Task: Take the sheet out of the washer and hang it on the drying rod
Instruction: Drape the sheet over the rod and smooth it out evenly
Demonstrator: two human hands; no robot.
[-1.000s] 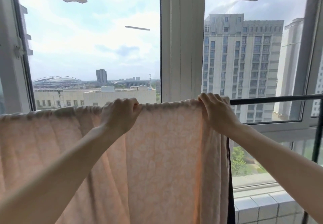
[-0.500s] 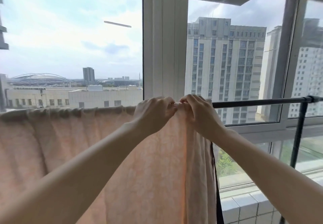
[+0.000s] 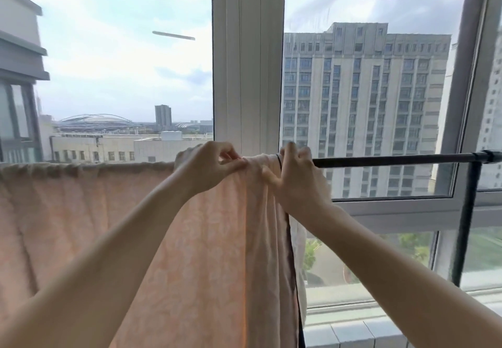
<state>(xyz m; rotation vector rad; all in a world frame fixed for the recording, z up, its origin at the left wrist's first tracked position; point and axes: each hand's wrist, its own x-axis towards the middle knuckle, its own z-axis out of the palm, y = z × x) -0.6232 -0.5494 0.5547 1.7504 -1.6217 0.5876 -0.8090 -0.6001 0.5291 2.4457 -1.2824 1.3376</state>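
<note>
Sheet (image 3: 68, 212), pale peach with a faint pattern, hangs draped over the black drying rod (image 3: 394, 159), covering it from the left edge of view to about mid-frame. The rod's right stretch is bare and runs to a black upright post (image 3: 466, 225). Left hand (image 3: 206, 167) pinches the sheet's top fold at the rod, thumb and fingertips closed on the fabric. Right hand (image 3: 296, 176) sits just beside it at the sheet's right edge, fingers curled over the rod and gripping bunched fabric. The hands are close together, nearly touching. Behind: white window frame (image 3: 245, 62), high-rise block (image 3: 364, 103), tiled ledge (image 3: 353, 332) at the bottom right.
</note>
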